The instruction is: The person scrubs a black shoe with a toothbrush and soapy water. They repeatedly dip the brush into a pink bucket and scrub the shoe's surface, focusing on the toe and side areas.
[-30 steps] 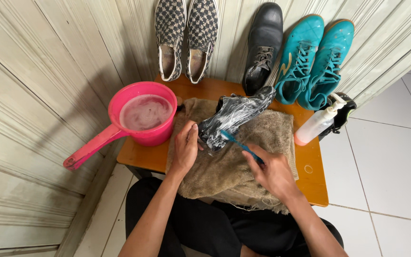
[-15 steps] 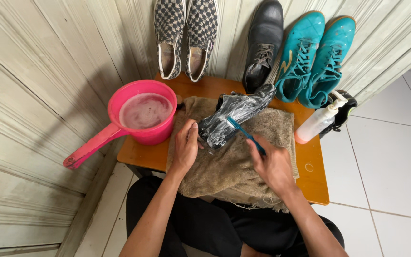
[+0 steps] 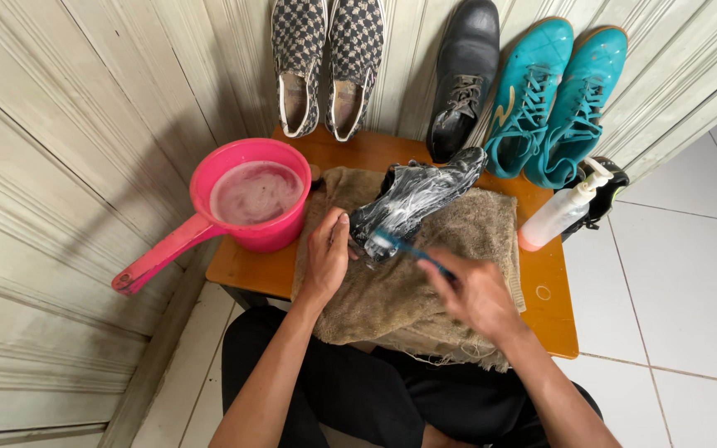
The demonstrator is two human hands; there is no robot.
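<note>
Your left hand [image 3: 328, 257] lay on a brown towel [image 3: 408, 290] and gripped the heel end of a black shoe [image 3: 415, 199], fingers curled against its side. The shoe was smeared white with soap foam and lay on its side on the towel, its toe pointing away from you and toward your right. Your right hand [image 3: 476, 292] was closed around the handle of a blue brush [image 3: 404, 246], whose head touched the foamy shoe just beside your left fingers. The towel covered the middle of a small orange wooden counter [image 3: 551, 299] and hung over its near edge toward your lap, where you wore dark trousers [image 3: 358, 390]. Just to the left of your left hand stood a pink plastic dipper [image 3: 251, 207] holding cloudy, soapy water, its long handle reaching out past the counter's left edge. To the far right of your right hand, a clear pump bottle [image 3: 559, 212] with an orange base lay tilted on the counter. Beyond your hands, shoes leaned upright against a pale panelled wall [image 3: 60, 166]: a patterned black and white slip-on pair [image 3: 327, 58] at the left, a single black lace-up shoe [image 3: 465, 75] in the middle, and a turquoise pair of sports shoes [image 3: 558, 91] at the right. White floor tiles [image 3: 690, 290] lay to your right.
</note>
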